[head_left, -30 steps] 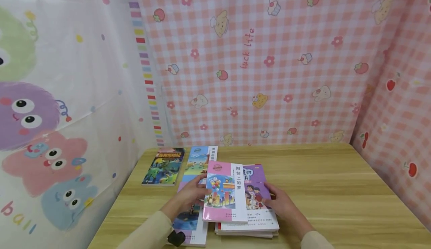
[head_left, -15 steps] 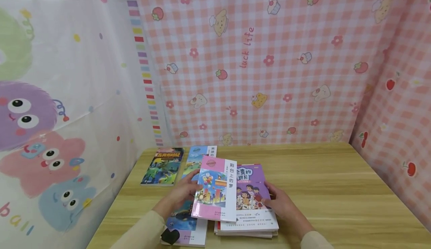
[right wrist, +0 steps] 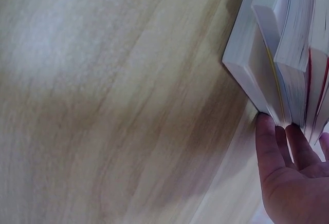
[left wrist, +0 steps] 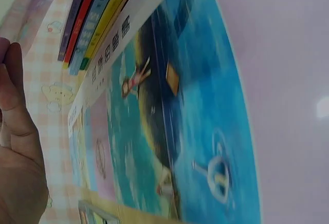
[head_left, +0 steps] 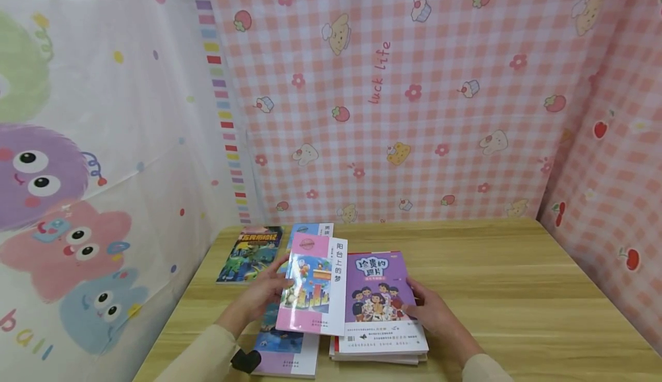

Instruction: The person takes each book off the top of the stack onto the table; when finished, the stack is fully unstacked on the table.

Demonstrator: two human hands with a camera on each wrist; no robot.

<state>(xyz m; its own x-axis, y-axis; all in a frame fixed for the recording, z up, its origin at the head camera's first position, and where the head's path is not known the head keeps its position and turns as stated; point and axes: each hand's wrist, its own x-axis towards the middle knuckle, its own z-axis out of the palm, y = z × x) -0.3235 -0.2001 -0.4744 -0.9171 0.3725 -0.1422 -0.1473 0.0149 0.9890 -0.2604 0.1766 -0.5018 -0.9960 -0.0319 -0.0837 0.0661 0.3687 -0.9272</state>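
Observation:
My left hand (head_left: 258, 296) grips the left edge of a pink-and-white paperback book (head_left: 311, 298), holding it above other books. Below it lies a book with a blue water picture (head_left: 281, 342), its cover large in the left wrist view, where my left hand (left wrist: 20, 147) is at the left edge. To the right, a purple-covered book (head_left: 369, 278) tops a stack. My right hand (head_left: 434, 313) rests at the stack's right side, thumb on the purple cover. In the right wrist view, the fingertips (right wrist: 264, 124) touch the edges of the stacked books (right wrist: 293, 70).
At the far left of the wooden table (head_left: 491, 278) lies a dark green illustrated book (head_left: 250, 258). A blue-covered book (head_left: 307, 230) lies beside it, partly covered. Patterned cloths hang behind and at both sides, including a pink checked cloth (head_left: 439, 54).
My left hand has carried the pink-and-white book leftward off the stack, over the books on the left. More of the purple cover now shows. The right hand has stayed in place.

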